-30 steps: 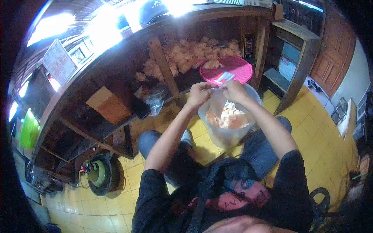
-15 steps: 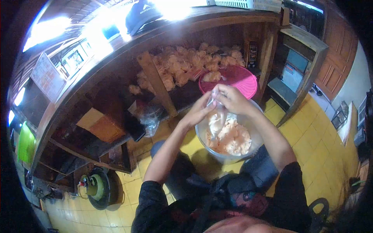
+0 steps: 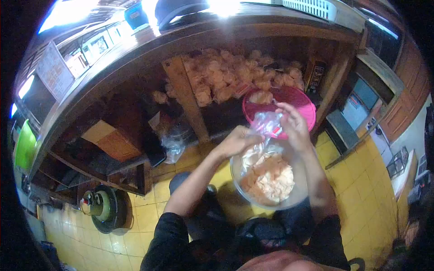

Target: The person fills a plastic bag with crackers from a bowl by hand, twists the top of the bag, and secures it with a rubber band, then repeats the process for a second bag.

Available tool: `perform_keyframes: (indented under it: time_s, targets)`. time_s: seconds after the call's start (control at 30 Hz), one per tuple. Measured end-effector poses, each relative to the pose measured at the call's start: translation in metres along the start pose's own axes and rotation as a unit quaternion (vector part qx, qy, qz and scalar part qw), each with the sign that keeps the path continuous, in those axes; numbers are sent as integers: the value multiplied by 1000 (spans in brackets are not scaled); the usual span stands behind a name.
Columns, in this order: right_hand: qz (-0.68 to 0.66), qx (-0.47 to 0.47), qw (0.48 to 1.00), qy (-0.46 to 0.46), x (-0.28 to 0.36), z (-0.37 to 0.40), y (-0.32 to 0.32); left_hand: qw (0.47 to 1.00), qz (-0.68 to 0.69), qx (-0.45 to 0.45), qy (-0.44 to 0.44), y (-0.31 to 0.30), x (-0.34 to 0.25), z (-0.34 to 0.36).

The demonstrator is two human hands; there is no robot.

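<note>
My left hand [image 3: 238,142] is closed on the edge of a clear plastic bag [image 3: 267,124], over the left rim of a large clear tub. My right hand [image 3: 294,126] is at the bag's right side, its fingers apart and partly raised; whether they touch the plastic is hard to tell. Below both hands, the tub [image 3: 300,192] holds pale, crinkled pieces [image 3: 274,180] with orange-brown powder over part of them. Behind the bag is a pink basket [image 3: 308,108] with a filled bag in it.
Many filled bags [image 3: 226,74] lie on the wooden shelf [image 3: 192,101]. A cardboard box [image 3: 110,140] and clear plastic [image 3: 174,147] are to the left. A green gas cylinder [image 3: 101,205] stands on the yellow floor, lower left.
My hands, earlier together at the bag's top, have moved apart. My right hand's fingers have spread, and the bag now shows more openly between the hands. The camera view has shifted.
</note>
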State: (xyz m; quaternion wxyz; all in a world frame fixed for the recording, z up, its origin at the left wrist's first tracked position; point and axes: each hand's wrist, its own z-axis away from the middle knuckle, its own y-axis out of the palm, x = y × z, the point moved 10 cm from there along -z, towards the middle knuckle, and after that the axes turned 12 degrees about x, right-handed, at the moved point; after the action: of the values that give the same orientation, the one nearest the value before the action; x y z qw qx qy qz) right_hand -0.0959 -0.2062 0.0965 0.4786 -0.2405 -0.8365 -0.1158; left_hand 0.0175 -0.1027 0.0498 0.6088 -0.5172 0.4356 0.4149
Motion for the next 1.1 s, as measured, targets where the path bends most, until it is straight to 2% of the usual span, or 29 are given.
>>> perform_keyframes:
  time_s: [0.07, 0.1, 0.13, 0.17, 0.23, 0.27, 0.33, 0.37, 0.43, 0.47, 0.5, 0.53, 0.57, 0.6, 0.63, 0.67, 0.7, 0.73, 0.77, 0.8, 0.83, 0.87, 0.9, 0.97, 1.1]
  targets:
    - [-69, 77, 993, 49, -20, 14, 29, 999, 19, -12, 35, 7, 2, 1]
    - [-38, 120, 988, 86, -25, 23, 44, 997, 37, -22, 71, 11, 1, 2]
    - [-5, 165, 979, 120, -27, 29, 59, 996, 61, 0, 64, 22, -4, 5]
    - [-7, 175, 978, 117, -26, 31, 68, 959, -79, -74, 262, 18, -12, 8]
    - [-29, 142, 983, 113, -27, 32, 76, 980, -76, -23, 181, 43, -4, 6]
    - [-31, 148, 982, 110, -23, 33, 79, 980, -78, -29, 180, 42, -8, 8]
    - [-211, 20, 953, 215, -44, 45, 64, 993, -6, 110, -31, 67, 34, -2]
    - [-212, 24, 953, 216, -48, 46, 62, 994, -5, 106, -32, 71, 40, -5]
    - [-177, -22, 961, 209, -56, 50, 38, 997, -26, 45, 62, 71, 28, -8]
    - [-157, -29, 970, 181, -54, 47, 31, 991, -120, -2, 61, 66, 27, -6]
    - [-158, -23, 971, 179, -53, 45, 27, 991, -122, -8, 61, 67, 27, -2]
    - [-134, -53, 977, 155, -46, 44, 15, 956, -278, -93, 27, 57, 25, 7]
    - [-110, -85, 982, 130, -40, 44, 2, 889, -424, -173, -8, 49, 19, 15]
    - [2, -71, 993, 93, -26, 39, -2, 912, -387, -106, -84, 47, 45, 6]
    - [2, -66, 994, 92, -26, 40, 7, 912, -386, -111, -85, 46, 50, 5]
    - [67, -31, 997, 16, -8, 39, 29, 992, -24, 38, -114, 72, 83, -2]
    - [128, 5, 990, -63, 10, 40, 48, 915, 342, 180, -121, 109, 85, 0]
    - [162, 49, 982, 87, -26, 40, 51, 734, 584, 346, 15, 133, 38, 12]
    - [158, 57, 982, 82, -21, 42, 57, 738, 583, 339, 20, 134, 38, 14]
    - [375, 153, 914, -20, 21, 41, 94, 752, 618, 228, -39, 127, 49, 11]
    - [565, 234, 781, -124, 38, 50, 130, 750, 644, 112, -96, 120, 68, 14]
    - [560, 197, 792, -141, 31, 55, 130, 753, 641, 128, -73, 117, 77, 11]
    - [556, 199, 794, -145, 30, 57, 132, 755, 641, 121, -72, 115, 90, 7]
    - [568, 175, 790, -153, 32, 60, 128, 732, 672, 112, -22, 108, 99, -4]
    - [522, 115, 829, -163, 32, 58, 120, 735, 673, 82, 2, 88, 58, 8]
